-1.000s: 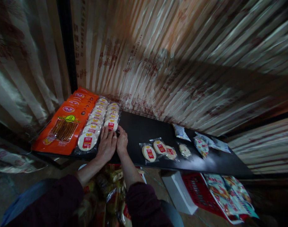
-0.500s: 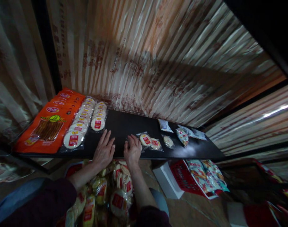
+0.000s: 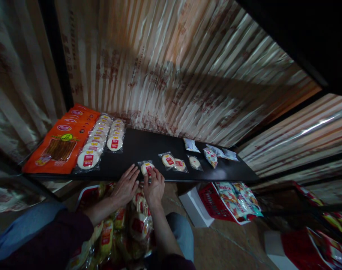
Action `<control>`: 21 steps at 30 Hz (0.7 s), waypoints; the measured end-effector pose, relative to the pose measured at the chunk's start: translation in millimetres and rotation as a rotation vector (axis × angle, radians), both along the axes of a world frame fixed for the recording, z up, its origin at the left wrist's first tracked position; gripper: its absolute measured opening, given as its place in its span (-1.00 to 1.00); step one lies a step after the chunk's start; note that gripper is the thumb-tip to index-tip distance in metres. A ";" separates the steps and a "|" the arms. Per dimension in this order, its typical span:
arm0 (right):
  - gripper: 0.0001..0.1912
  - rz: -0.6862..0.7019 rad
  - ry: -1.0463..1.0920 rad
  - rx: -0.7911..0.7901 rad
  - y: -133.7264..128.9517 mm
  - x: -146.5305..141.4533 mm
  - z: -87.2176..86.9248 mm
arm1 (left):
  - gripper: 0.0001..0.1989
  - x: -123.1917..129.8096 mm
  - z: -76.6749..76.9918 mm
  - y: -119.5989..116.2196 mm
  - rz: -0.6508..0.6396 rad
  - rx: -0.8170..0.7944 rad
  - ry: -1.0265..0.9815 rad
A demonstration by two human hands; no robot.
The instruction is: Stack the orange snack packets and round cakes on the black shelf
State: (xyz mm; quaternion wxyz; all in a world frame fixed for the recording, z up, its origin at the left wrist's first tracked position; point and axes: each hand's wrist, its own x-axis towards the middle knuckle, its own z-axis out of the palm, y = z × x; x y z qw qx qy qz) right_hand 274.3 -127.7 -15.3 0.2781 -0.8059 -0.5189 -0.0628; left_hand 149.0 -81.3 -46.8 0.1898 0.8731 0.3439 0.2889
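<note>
My right hand [image 3: 155, 186] has its thumb and fingertips on a round white rice cracker in a clear wrapper [image 3: 146, 168] near the shelf's front edge. My left hand [image 3: 126, 186] is open at the same edge, fingers stretched out and holding nothing. Two more wrapped crackers [image 3: 168, 161] lie overlapping just to the right, and a single one [image 3: 194, 162] lies beyond them. To the left, an overlapping row of crackers [image 3: 114, 143] runs back from front to rear, beside a longer row [image 3: 88, 159].
Orange snack bags [image 3: 61, 148] overlap at the shelf's left end. Small packets [image 3: 210, 156] lie toward the right on the black shelf [image 3: 143, 144]. Below are a basket of wrapped snacks [image 3: 106, 236] by my knees and a red basket [image 3: 216, 202] of bags. Striped sheeting hangs behind.
My right hand has drawn back a little and to the left; the cracker partly hidden under it now shows. My left hand has lowered toward the front edge. The view has shifted slightly.
</note>
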 end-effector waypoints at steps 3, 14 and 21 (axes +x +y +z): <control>-0.65 0.043 0.007 -0.012 -2.5 -16.4 0.6 | -0.56 -5.4 0.4 0.0 0.009 0.000 0.004; -0.78 0.093 0.247 0.138 2.9 -25.2 -8.8 | -0.56 -40.1 2.1 -5.5 0.026 -0.042 -0.096; -0.53 0.040 0.343 0.199 -1.2 -35.2 -23.0 | -0.55 -50.8 2.1 -8.9 0.001 -0.054 -0.084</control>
